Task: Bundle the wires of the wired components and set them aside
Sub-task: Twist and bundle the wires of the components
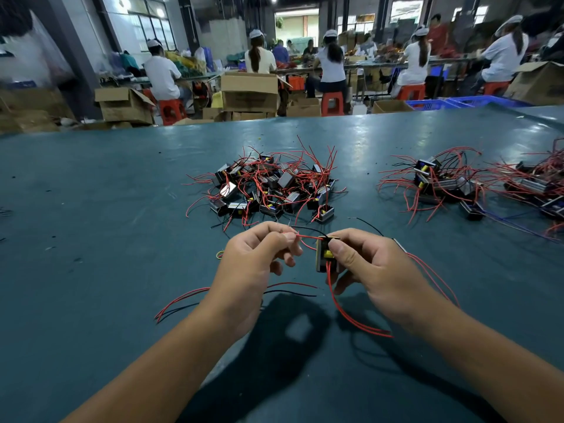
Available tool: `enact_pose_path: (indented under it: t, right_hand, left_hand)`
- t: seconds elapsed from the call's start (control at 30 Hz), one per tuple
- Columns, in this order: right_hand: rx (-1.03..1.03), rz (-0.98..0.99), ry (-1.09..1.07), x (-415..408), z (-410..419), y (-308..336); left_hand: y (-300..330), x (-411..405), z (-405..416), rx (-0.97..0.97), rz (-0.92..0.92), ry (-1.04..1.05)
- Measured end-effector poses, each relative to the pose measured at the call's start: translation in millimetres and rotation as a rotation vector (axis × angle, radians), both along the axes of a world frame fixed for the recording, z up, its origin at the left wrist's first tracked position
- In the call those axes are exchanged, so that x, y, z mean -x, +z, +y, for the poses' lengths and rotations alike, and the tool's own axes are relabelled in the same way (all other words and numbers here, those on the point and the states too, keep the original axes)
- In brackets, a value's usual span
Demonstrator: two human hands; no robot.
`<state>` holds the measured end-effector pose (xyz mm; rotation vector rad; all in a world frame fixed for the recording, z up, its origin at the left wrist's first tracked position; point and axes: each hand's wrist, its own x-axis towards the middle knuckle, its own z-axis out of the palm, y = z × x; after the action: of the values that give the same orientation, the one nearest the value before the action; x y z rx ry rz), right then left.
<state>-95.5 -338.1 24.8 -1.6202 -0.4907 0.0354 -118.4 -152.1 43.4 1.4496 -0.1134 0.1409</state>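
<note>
Component (326,254), a small black block with a yellow patch and red and black wires, is held above the desk (91,209), just nearer than the central pile (265,187). Right hand (363,264) clamps it; left hand (259,254) pinches a red wire (306,237). Pulling hard could strain that lead, and loose wires below may tangle.

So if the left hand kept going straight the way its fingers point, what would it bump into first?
Probably the small component held by the right hand. The left hand points right along the red wire it pinches.
</note>
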Motion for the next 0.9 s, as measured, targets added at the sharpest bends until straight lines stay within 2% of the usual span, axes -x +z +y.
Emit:
enact_pose_path:
  t: [0.3,0.43,0.63,0.9]
  right_hand:
    - [0.159,-0.03,-0.065,-3,-2,-4]
    - [0.156,0.008,-0.012,0,-2,-1]
    - [0.42,-0.158,-0.011,2,-4,3]
    - [0.176,0.042,-0.028,-4,-6,0]
  left_hand:
    - [1,-4,8,-0.054,-0.011,0.073]
    - [-1,-6,8,-0.068,-0.006,0.091]
    - [-4,-9,9,-0.069,-0.017,0.117]
    - [-9,-13,11,0.003,0.009,0.045]
